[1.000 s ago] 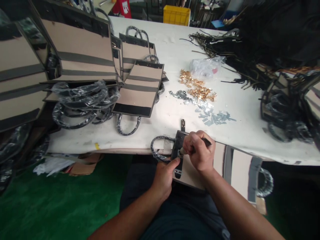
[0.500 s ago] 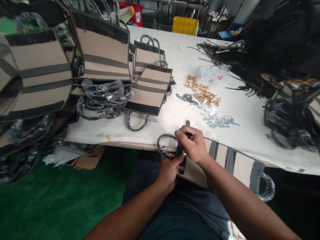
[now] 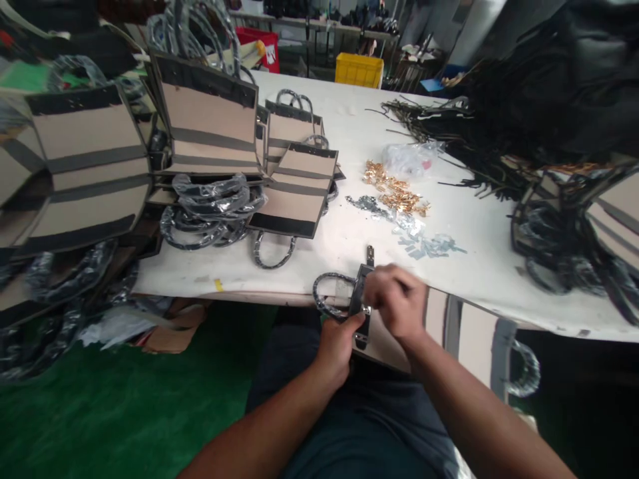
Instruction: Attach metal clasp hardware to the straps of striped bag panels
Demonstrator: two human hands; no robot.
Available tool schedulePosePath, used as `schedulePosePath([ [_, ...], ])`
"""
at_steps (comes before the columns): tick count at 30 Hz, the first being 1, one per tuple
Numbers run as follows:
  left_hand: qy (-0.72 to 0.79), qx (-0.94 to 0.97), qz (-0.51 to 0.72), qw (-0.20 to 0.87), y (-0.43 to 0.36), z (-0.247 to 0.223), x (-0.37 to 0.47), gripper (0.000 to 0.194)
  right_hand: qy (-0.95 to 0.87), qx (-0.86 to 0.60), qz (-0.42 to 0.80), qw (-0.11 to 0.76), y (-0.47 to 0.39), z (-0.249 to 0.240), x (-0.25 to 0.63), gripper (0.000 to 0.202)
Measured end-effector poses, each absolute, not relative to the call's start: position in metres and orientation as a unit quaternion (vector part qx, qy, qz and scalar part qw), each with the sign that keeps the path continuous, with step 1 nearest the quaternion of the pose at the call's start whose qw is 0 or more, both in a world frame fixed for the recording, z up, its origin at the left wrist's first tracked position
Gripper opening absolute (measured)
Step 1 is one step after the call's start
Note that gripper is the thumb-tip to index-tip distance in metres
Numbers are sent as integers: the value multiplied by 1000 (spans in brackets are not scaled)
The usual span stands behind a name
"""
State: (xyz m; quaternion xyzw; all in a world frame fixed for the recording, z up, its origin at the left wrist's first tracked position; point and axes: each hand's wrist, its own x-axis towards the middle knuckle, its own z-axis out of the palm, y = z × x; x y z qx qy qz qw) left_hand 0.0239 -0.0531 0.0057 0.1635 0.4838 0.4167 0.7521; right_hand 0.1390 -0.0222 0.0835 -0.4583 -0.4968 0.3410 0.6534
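A white-topped bench [image 3: 309, 266] fills most of the view, with green floor [image 3: 124, 406] below its near edge at left. At the far right a big black heap [image 3: 564, 86] covers that end, loose cords trailing from it. To the left, beige panels [image 3: 204, 113] with dark bands stand and lie stacked, their black handles wrapped in clear plastic. The bag panel [image 3: 479, 339] being worked on lies across the bench's near edge, partly over the person's lap, with a wrapped handle looping out at each end. A yellow crate [image 3: 359, 70] sits beyond the far edge. A clear plastic bag [image 3: 407, 159] rests mid-bench, near the heap's cords. The right hand [image 3: 399, 303] is curled above the panel's left part, blurred; whether it pinches anything, I cannot tell. The left hand [image 3: 334, 342] pinches the panel at its left end, thumb on top, the other fingers hidden. Gold fittings [image 3: 402, 201] lie scattered in front of the plastic bag, with flat silver plates [image 3: 432, 246] nearer the person. Just beside the left thumb sits a small shiny metal piece [image 3: 367, 310] on the panel's black band
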Motion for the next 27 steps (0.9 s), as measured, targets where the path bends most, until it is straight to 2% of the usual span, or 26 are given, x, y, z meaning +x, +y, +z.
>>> schedulePosePath([
  [3,483,179,410,753,-52,6,22,33,-499,-523,345,598,-24,63,146,44],
  [7,483,168,391,765,-52,3,21,40,-520,-603,284,534,-23,70,177,46],
  [10,488,160,380,770,-53,3,21,44,-557,-655,264,436,-18,80,195,42],
  [14,492,174,361,773,-54,7,19,46,-625,-703,213,265,-11,71,197,25],
  [16,490,190,355,773,-54,11,17,49,-652,-711,175,197,-10,64,193,26],
  [19,483,227,340,774,-54,13,12,48,-677,-709,148,133,-9,59,193,32],
  [21,486,275,321,765,-55,11,3,48,-679,-709,145,122,-9,58,197,32],
  [24,530,400,339,667,-59,5,-21,48,-680,-707,141,130,-8,54,204,28],
  [27,595,549,396,433,-58,4,-44,34,-679,-709,132,134,-7,48,206,26],
])
